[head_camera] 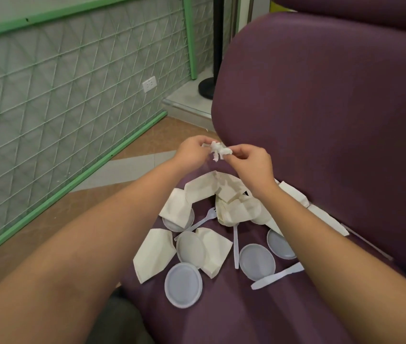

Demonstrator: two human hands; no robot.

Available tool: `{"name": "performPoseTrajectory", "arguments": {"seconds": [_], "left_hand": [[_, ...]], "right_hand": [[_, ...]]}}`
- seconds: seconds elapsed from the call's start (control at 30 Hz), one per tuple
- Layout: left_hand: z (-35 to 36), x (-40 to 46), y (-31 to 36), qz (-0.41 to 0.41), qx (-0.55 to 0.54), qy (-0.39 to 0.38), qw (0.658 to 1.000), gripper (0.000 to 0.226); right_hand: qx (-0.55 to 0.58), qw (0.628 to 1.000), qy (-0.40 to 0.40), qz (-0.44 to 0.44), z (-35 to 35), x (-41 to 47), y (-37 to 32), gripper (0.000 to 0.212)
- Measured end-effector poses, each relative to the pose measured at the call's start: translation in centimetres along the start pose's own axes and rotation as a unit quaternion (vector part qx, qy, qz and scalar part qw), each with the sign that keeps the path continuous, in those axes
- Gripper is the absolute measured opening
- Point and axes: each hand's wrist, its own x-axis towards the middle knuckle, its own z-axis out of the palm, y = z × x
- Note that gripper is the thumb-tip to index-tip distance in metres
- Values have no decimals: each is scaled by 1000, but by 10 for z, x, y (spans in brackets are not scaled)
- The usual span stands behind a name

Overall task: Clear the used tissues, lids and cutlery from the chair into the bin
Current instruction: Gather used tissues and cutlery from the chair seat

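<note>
Above the purple chair seat (234, 319), my left hand (193, 152) and my right hand (252, 165) pinch one small crumpled white tissue (218, 150) between them. Below them, several used cream tissues lie on the seat, such as the folded tissue (153, 254) at the left. Several round white lids lie among them, one lid (183, 285) nearest me. A white plastic fork (200, 222), a spoon (235, 247) and a knife (277, 275) rest between the lids. No bin is in view.
The chair's tall purple backrest (333, 108) rises at the right. A green-framed wire mesh panel (60, 95) lines the wall on the left, with a white socket (149, 83) behind it. A black post base (206, 88) stands behind the chair. Brown tiled floor (48, 232) lies left.
</note>
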Motion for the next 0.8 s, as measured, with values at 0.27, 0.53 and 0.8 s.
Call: {"name": "performPoseTrajectory", "arguments": {"seconds": [0.27, 0.53, 0.8], "left_hand": [[29, -94, 38, -57, -134, -154, 977, 36], [77, -165, 25, -91, -243, -108, 960, 26], [137, -216, 42, -159, -387, -189, 889, 25]], "right_hand": [[31, 998, 50, 38, -33, -78, -10, 24], [-17, 990, 133, 35, -63, -154, 9, 11], [-56, 985, 162, -3, -109, -240, 30, 31]]}}
